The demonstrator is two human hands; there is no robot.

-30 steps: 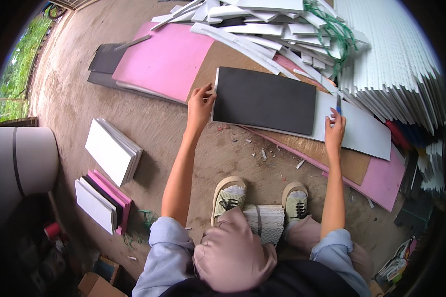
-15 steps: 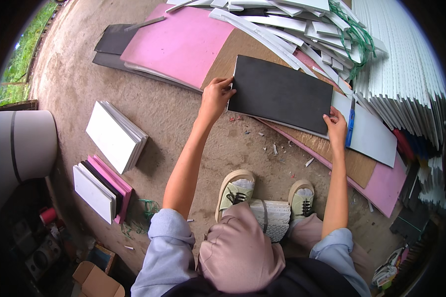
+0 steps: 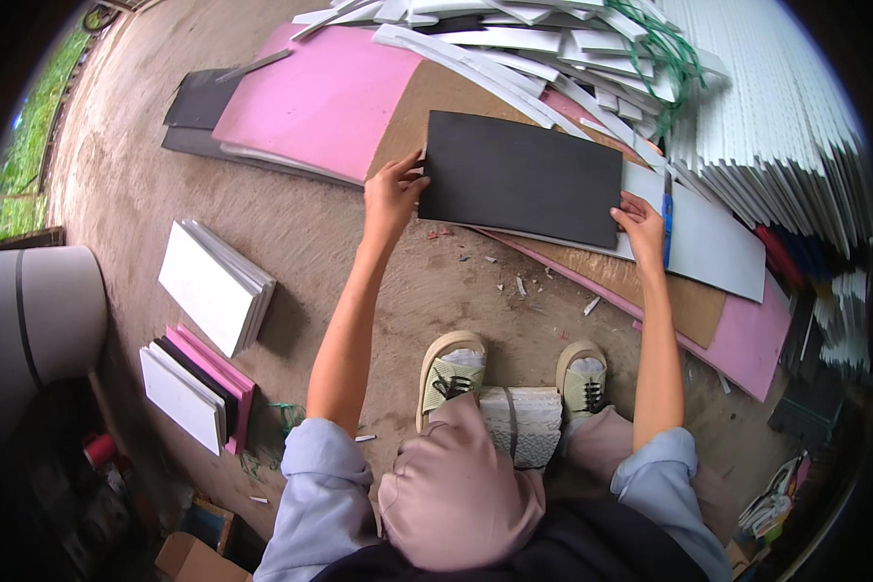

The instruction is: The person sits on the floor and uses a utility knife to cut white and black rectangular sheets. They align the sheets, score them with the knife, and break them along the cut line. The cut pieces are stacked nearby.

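A rectangular black foam sheet [image 3: 522, 182] with a pale underside edge lies level between my two hands, over a brown board [image 3: 694, 315]. My left hand [image 3: 395, 199] grips its left edge, fingers bent round it. At its lower right corner my right hand [image 3: 640, 223] pinches the edge between thumb and fingers. Just right of that hand, a blue cutter-like tool [image 3: 667, 225] rests on a white sheet [image 3: 713, 247]. The black sheet hides part of the boards beneath; whether it touches them I cannot tell.
Pink sheets [image 3: 310, 102] lie beyond the left hand. White offcut strips [image 3: 514, 60] and green twine [image 3: 662, 58] are heaped at the far side, beside a tall stack of white sheets [image 3: 757, 107]. Cut stacks [image 3: 218, 291] stand on the floor at left. Scraps lie near my shoes [image 3: 453, 373].
The whole view has shifted slightly, so the surroundings appear further left. Both hands keep hold of the black foam sheet, which stays in about the same place over the boards.
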